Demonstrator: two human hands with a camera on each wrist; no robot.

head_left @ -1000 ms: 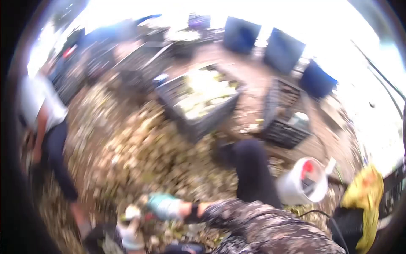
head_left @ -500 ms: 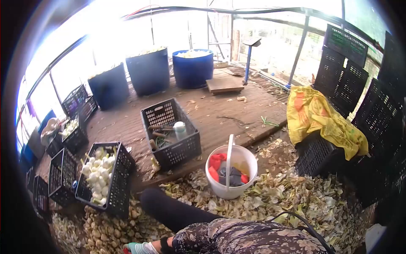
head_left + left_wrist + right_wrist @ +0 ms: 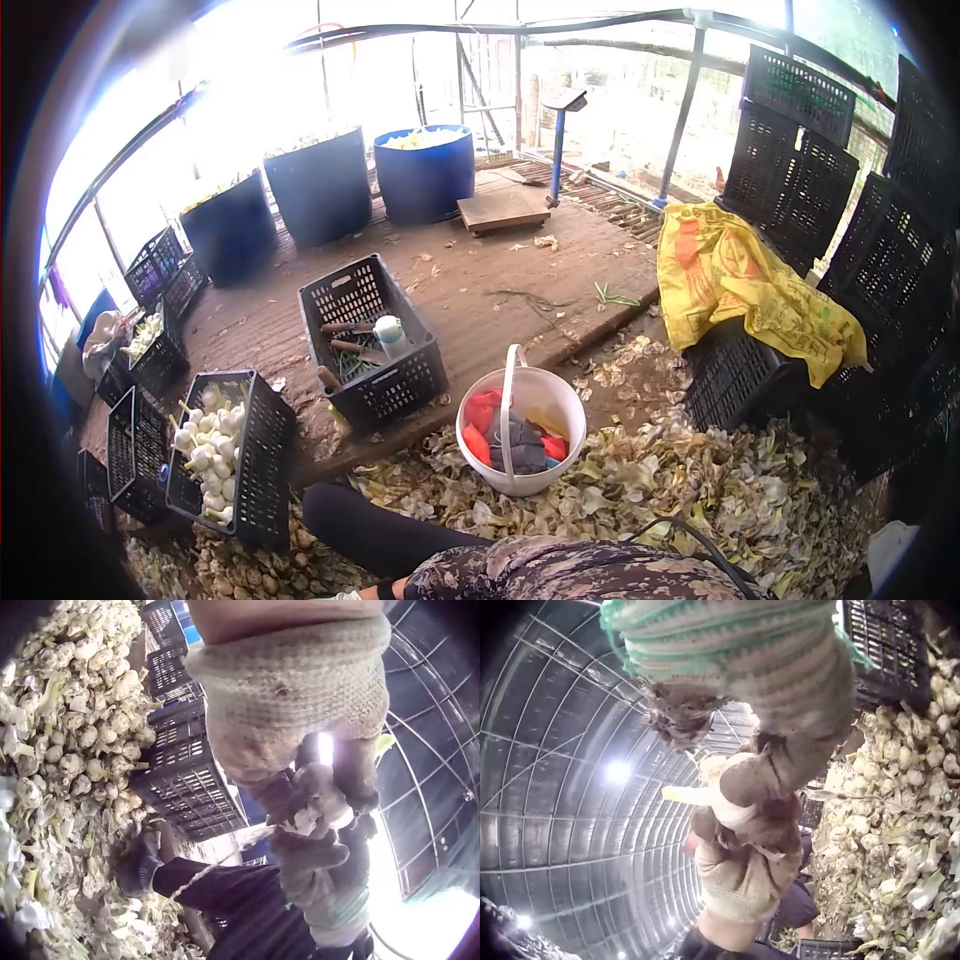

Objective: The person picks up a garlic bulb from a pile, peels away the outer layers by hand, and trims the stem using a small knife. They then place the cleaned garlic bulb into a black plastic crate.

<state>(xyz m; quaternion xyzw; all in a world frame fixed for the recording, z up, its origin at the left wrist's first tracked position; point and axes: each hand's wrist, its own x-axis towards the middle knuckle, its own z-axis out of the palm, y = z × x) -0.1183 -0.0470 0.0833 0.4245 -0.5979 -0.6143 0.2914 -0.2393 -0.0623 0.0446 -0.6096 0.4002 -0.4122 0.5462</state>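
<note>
Both gloved hands are clenched round one pale bulb, held up off the heap of bulbs and husks: the left hand grips it from one side and the right hand from the other, fingers curled on its skin. This looks like the peeling or trimming step on a single bulb. The next move probably calls for stripping off the loose outer leaves, then dropping it in the black crate of cleaned bulbs, left of the white bucket.
</note>
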